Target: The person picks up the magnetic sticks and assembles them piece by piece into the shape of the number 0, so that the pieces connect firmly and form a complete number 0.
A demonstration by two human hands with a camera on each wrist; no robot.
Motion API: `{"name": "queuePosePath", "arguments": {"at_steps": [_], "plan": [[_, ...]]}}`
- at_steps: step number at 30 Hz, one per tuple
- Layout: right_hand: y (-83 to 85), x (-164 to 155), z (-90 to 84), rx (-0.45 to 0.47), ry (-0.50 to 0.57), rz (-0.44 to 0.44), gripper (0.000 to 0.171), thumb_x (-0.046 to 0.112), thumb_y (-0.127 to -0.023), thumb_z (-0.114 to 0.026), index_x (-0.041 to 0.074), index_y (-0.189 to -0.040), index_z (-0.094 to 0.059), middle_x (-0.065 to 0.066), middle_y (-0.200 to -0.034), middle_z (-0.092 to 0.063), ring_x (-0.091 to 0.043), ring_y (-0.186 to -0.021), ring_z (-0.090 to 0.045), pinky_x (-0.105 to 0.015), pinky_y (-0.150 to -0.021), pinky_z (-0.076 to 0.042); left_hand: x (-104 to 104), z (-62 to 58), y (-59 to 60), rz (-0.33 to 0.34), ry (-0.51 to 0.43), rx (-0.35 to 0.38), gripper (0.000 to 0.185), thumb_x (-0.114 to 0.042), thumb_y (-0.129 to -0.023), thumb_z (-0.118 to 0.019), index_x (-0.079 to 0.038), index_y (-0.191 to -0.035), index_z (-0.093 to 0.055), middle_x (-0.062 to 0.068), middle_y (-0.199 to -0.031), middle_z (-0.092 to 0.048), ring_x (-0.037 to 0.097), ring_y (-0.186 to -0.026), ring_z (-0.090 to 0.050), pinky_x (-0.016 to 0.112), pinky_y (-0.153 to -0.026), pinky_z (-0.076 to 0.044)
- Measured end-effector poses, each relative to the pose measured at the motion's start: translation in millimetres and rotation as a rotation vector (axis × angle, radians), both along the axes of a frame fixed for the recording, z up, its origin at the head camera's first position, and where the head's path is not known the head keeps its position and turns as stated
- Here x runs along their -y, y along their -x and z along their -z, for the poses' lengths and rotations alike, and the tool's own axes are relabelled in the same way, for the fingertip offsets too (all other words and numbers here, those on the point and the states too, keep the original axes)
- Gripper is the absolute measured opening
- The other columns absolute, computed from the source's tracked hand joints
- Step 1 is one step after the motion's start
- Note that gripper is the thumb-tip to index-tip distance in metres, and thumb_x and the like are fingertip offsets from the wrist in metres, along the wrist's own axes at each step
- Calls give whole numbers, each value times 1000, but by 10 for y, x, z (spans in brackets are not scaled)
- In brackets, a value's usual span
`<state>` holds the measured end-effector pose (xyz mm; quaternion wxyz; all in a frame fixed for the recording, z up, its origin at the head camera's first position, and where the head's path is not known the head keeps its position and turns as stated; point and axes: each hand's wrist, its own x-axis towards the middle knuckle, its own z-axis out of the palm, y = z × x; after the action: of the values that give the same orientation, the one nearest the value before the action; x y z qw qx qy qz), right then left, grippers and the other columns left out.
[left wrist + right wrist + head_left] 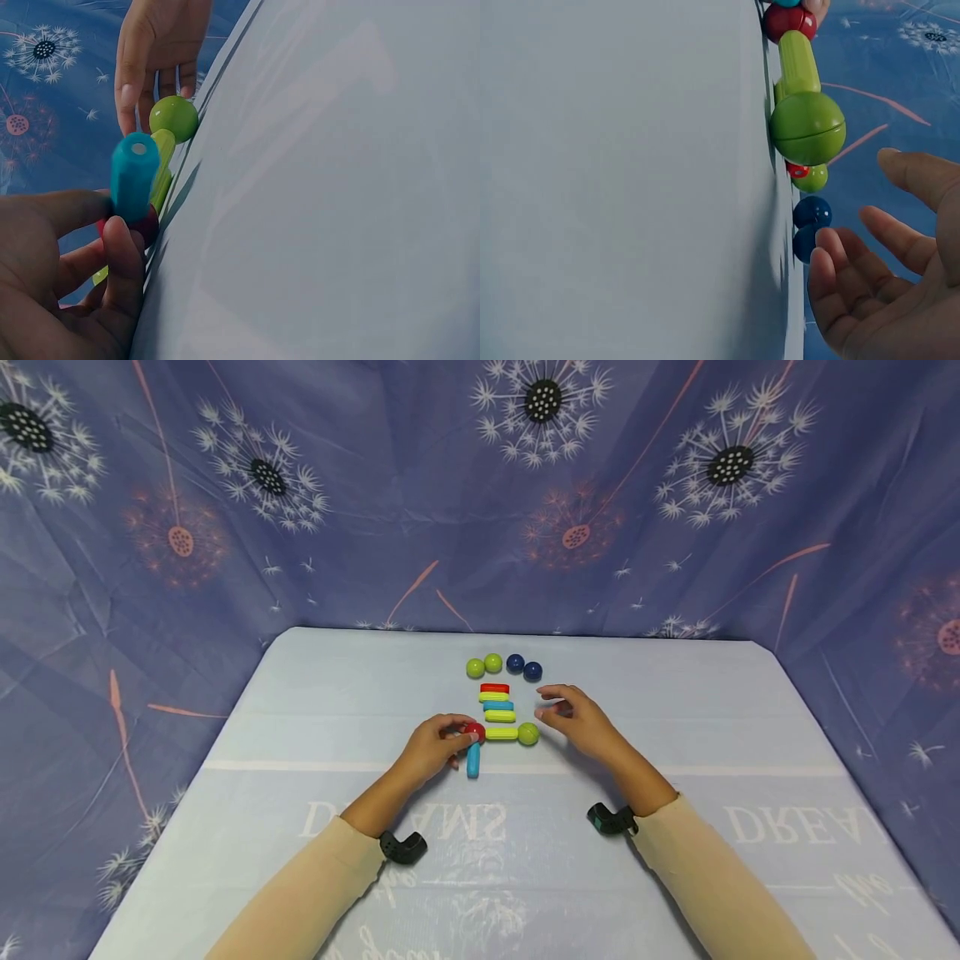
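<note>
Left hand: at the centre of the head view, we see our left hand (pixel 433 748) curled round a red ball (pixel 473 732), thumb and fingers pinching it against the table (pixel 300 727).
Red ball: it sits at a joint, touching a blue stick (pixel 473 760) that runs toward the lower edge and a yellow-green stick (pixel 501 733) that runs right.
Right hand: our right hand (pixel 577 720) hovers open just right of centre, fingers relaxed and spread, holding nothing; it is near a green ball (pixel 528 733) at the far end of the yellow-green stick, apart from it.
Loose pieces: above the joined pieces lies a stack of short sticks (pixel 497 702), red, yellow, blue and yellow-green, side by side; above those, two green balls (pixel 483 666) and two dark blue balls (pixel 523 667) in a row.
Containers: we see none; every piece lies directly on the pale table.
Hard to make out: in the left wrist view the red ball (pixel 142 225) is mostly hidden behind the blue stick (pixel 135 176) and our fingers; in the right wrist view the stack is largely blocked by the green ball (pixel 808 127).
Surroundings: a blue dandelion-print cloth (pixel 225 527) fills the upper frame.
</note>
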<state>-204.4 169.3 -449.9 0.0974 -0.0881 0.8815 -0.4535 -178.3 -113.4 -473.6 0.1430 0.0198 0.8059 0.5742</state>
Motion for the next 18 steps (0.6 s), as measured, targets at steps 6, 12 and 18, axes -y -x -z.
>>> {"name": "queuePosePath", "arguments": {"at_steps": [6, 12, 18], "plan": [[135, -10, 23, -20, -1, 22, 55, 39, -98, -67, 18, -146, -51, -8, -145, -50, -30, -126, -58, -45, -92, -54, 5, -9, 4, -5, 7, 12, 35, -23, -96, -70, -12, -129, -67, 11, -115, -58, 14, -64, -56, 22, -58, -52], [281, -10, 43, -17, -22, 33, 57, 38, -97, -67, 21, -148, -49, -11, -148, -47, -32, -131, -55, -48, -94, -54, 2, -6, 9, -6, -7, 11, 35, -23, -97, -70, -11, -129, -67, 12, -117, -58, 14, -65, -56, 23, -58, -51], [415, 18, 53, 9, -40, 50, 59, 38, -97, -68, 22, -150, -47, -13, -151, -44, -32, -133, -53, -45, -93, -55, 4, 24, 10, -4, -14, 14, 34, -23, -97, -69, -11, -128, -67, 11, -115, -58, 14, -65, -56, 23, -57, -52]]}}
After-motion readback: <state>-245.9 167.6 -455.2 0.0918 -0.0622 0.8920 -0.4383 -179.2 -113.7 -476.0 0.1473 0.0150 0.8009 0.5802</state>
